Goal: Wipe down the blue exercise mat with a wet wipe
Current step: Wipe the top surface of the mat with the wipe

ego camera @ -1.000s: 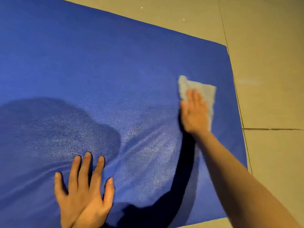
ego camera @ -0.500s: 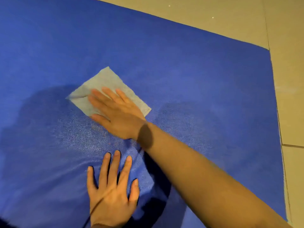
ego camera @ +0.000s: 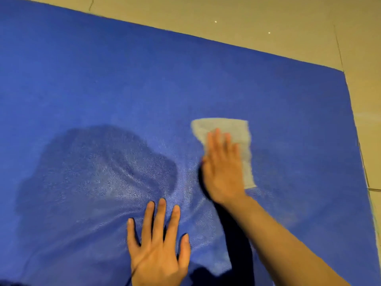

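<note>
The blue exercise mat point(ego camera: 144, 83) lies flat on a beige tiled floor point(ego camera: 268, 21), its far edge and right corner in view. On its right half sits the wet wipe point(ego camera: 231, 129), spread flat, with the right hand point(ego camera: 222, 168) pressed on top, fingers straight and together, palm down; that flat press likely keeps the whole wipe in contact with the surface. The left hand point(ego camera: 158, 244) rests on the mat nearer the person, fingers straight and spread, holding nothing, probably to brace the body and stop the mat from sliding. A damp sheen point(ego camera: 115, 178) streaks the mat left of the wipe, so that patch looks wiped, while the far and left areas look dry.

Half a second ago the wipe and right hand were further left, above the left hand; they have swept right, back toward the mat's right edge. The left hand has stayed planted.
</note>
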